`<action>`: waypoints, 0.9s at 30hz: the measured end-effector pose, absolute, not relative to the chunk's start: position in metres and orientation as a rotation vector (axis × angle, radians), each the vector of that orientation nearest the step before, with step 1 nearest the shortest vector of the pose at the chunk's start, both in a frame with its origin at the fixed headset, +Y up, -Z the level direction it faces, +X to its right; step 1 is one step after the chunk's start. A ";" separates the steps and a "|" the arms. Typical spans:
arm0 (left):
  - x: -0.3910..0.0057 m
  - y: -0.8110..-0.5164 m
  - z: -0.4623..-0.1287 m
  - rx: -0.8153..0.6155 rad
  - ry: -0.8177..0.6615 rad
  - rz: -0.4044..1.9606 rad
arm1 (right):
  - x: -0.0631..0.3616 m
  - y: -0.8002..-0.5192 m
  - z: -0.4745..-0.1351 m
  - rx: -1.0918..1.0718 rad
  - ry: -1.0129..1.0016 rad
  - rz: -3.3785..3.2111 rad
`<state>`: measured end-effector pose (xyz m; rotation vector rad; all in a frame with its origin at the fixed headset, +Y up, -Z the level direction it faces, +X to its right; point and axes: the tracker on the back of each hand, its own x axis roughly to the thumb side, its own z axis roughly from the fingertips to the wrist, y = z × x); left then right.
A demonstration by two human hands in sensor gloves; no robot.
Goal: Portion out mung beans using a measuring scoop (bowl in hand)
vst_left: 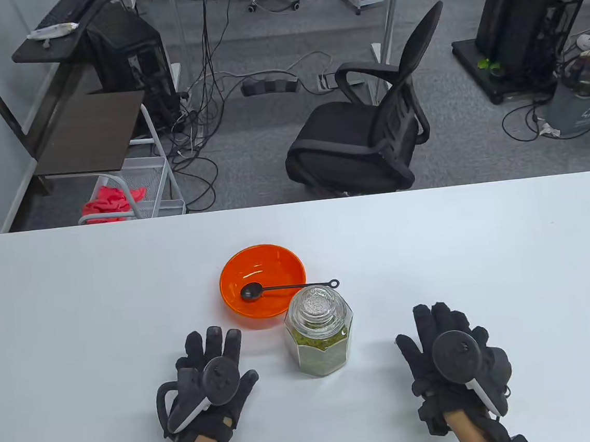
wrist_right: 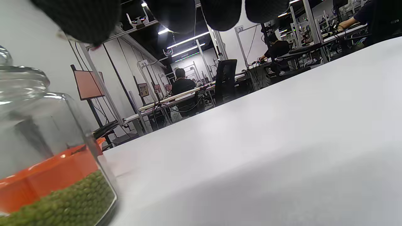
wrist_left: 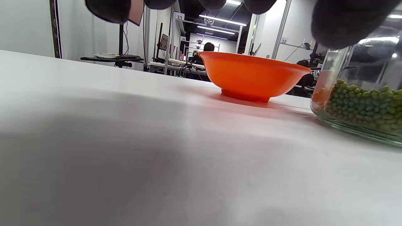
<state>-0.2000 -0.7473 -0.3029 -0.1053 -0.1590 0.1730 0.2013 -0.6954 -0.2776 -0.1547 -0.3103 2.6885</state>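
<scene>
**Orange bowl and bean jar between two resting hands**

Orange plastic marks the bowl [vst_left: 263,286], which stands on the white table [vst_left: 487,265] a little past the middle, and the low left wrist view [wrist_left: 254,77] shows it upright on its small foot. A black measuring scoop [vst_left: 286,287] lies across it, its cup inside the bowl and its thin handle reaching out over the right rim, the ringed end above the jar's lid. Just beside the bowl, nearer the person, stands a glass jar [vst_left: 320,333] with a glass stopper lid on; mung beans [wrist_left: 364,105] fill its lower part. Whether jar and bowl actually touch is hard to judge from above.

The left hand [vst_left: 209,383] lies palm down on the table left of the jar, fingers spread and pointing towards the bowl, holding nothing. The right hand [vst_left: 454,357] lies likewise to the right of the jar, well apart from it, fingers spread and empty.
</scene>
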 end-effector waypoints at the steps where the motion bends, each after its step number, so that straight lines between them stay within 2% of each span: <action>1: -0.200 -0.747 -0.303 -0.105 -0.160 0.174 | 0.201 -0.695 -0.278 -0.155 -0.308 2.691; 12: -0.204 -0.745 -0.301 -0.103 -0.150 0.203 | 0.190 -0.669 -0.284 -0.089 -0.359 2.602; 27: -0.200 -0.749 -0.301 -0.145 -0.165 0.199 | 0.150 -0.632 -0.306 0.021 -0.378 2.508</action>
